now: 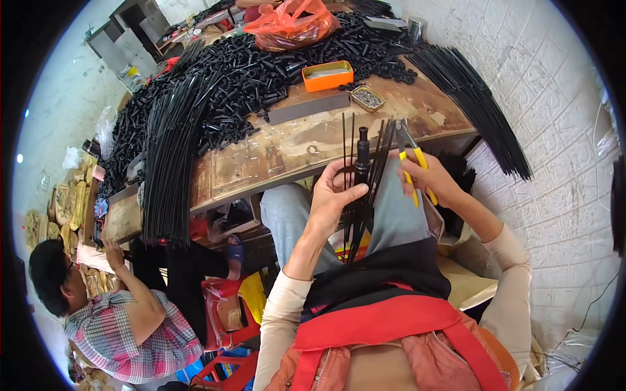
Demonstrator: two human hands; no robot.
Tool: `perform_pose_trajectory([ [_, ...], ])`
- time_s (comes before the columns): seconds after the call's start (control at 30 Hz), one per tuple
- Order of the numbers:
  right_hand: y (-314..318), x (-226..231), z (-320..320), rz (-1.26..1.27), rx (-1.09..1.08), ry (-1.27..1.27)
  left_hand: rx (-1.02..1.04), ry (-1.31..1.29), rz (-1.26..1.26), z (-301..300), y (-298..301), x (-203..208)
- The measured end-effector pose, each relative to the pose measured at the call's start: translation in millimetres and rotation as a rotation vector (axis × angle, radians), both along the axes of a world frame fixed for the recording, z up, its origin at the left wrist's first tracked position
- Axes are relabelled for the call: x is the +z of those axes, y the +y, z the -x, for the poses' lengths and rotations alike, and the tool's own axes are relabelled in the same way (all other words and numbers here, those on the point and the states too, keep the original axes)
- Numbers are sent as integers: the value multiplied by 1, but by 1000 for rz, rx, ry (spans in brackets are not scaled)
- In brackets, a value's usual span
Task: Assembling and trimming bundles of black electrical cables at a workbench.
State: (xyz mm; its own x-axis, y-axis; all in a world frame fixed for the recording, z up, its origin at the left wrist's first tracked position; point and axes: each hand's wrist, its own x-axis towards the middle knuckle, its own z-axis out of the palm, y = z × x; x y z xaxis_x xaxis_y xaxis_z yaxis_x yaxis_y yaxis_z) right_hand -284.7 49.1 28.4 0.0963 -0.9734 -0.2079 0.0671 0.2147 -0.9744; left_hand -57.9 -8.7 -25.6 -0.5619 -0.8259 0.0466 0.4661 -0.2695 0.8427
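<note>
Above the person's lap point(283, 208), by the near edge of the bench point(287, 146), one black tube point(362, 146) stands almost upright, its narrow end pointing up toward the bench's far side. The left hand point(331, 199) has its grip pinched on it, thumb across the front, together with thin black rods point(352, 225) too bunched to count; they run lengthwise beside the tube, some leaning right at the top. The right hand point(432, 178) has its grip curled round one pair of pliers point(420, 158), its two yellow handles apart, nose aimed at the bench near the rods. Any lettering on these is too small to read. Two large rod bundles overhang the near edge, a left bundle point(171, 156) and a right bundle point(469, 98). Also on the bench: one metal bar point(310, 109), one orange tin point(328, 81), one small tin point(374, 109) of metal bits point(368, 98), and an uncountable heap of black pieces point(228, 81) beneath one orange-red bag point(293, 29).
</note>
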Motion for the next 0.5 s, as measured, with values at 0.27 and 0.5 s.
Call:
perform_pose_trajectory([
  [0.27, -26, 8, -23, 408, -55, 54, 64, -51, -26, 6, 7, 6],
  [0.5, -41, 0, -43, 509, -142, 66, 118, -42, -35, 4, 3, 1],
])
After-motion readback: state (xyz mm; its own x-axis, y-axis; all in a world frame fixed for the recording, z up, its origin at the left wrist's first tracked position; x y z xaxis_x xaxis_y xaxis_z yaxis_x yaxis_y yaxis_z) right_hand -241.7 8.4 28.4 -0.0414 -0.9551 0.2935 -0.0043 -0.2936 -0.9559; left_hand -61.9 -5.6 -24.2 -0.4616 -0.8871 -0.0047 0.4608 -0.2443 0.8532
